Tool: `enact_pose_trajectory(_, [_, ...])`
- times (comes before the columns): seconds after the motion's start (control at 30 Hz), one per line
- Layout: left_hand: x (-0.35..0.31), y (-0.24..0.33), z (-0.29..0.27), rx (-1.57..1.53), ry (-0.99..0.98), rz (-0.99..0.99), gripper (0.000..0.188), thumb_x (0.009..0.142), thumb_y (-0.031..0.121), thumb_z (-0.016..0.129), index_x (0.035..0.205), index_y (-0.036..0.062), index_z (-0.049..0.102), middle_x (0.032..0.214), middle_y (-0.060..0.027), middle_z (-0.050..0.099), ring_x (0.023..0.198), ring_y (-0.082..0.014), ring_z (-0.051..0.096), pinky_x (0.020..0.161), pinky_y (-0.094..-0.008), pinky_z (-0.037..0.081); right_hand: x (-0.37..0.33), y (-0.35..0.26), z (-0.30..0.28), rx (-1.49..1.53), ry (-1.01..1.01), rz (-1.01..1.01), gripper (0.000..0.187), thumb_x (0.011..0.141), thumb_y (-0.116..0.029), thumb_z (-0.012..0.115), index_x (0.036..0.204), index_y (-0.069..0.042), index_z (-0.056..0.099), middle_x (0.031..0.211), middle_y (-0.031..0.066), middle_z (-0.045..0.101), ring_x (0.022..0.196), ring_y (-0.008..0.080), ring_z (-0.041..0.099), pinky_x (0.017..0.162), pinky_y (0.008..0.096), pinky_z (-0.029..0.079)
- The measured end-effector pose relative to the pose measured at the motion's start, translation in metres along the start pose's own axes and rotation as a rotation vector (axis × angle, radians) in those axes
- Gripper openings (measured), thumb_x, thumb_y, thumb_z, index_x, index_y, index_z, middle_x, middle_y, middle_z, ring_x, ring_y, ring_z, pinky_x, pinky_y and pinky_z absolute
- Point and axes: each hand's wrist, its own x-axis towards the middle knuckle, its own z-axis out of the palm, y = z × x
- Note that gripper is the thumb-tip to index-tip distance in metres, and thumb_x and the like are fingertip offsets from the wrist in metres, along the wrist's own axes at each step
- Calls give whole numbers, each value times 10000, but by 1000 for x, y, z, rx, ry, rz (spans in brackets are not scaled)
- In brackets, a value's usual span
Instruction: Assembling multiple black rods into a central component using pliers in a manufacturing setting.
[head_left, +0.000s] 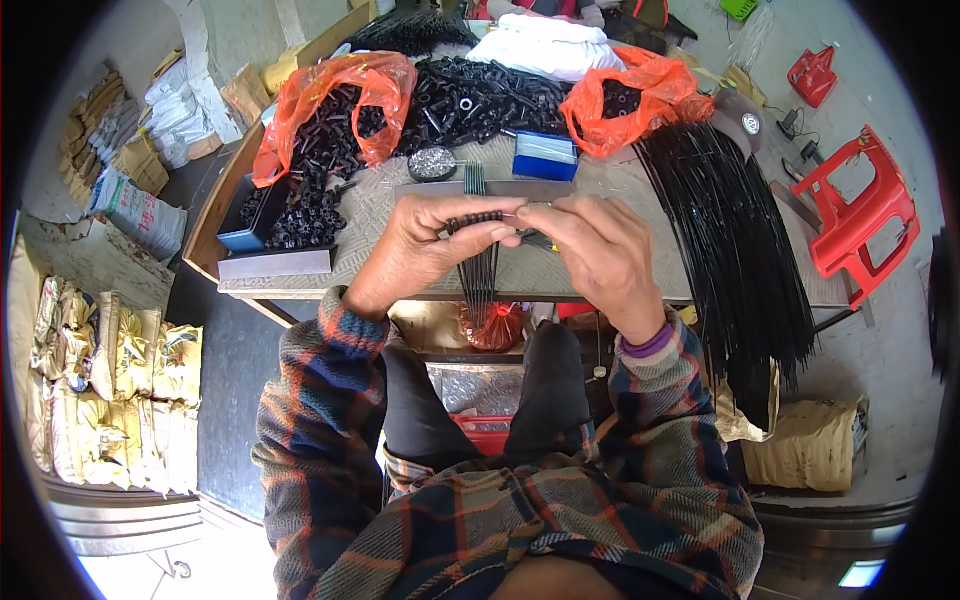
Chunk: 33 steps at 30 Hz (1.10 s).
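Note:
Above the table's near edge, my left hand (412, 245) pinches a short row of small black pieces (474, 220) between thumb and fingers. A fan of thin dark rods (480, 280), resembling umbrella ribs, hangs below that row, and a few rod ends stick up behind it. My right hand (602, 245) is closed at the row's right end, thumb and forefinger pinched together around what looks like a fine wire (510, 215); its far end is hidden by the fingers. Both hands are close together, nearly touching.
Loose black plastic parts (480, 95) lie heaped behind, between orange-red bags (385, 75). A round dish of shiny bits (432, 164) and a blue box (545, 157) stand mid-table. Long black rods (725, 260) overhang the right edge. A red stool (860, 215) stands beyond.

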Motion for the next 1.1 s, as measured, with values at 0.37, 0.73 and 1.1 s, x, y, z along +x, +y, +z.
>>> enact_pose_trajectory(0.37, [2,1,0,14,-11,24,248,818,-7,589,1065,-4,607,920,-93,653,842,-125,615,762,-236,484,6,0,2,33,71,-11,221,684,46,663,882,-45,624,791,71,521,604,192,576,481,289,446])
enact_pose_trajectory(0.73, [3,4,-8,327,-102,82,259,806,73,629,1054,2,608,879,-80,659,783,-89,579,718,-244,470,18,6,-6,107,9,-47,221,649,-23,713,827,-39,583,820,79,522,607,217,578,502,317,466])
enact_pose_trajectory(1.1, [2,-14,-6,374,-6,232,382,715,222,695,1022,7,620,816,-82,648,736,-140,604,665,-265,469,19,6,-3,119,-42,-66,221,677,3,681,872,-29,583,810,93,528,637,229,577,521,314,464])
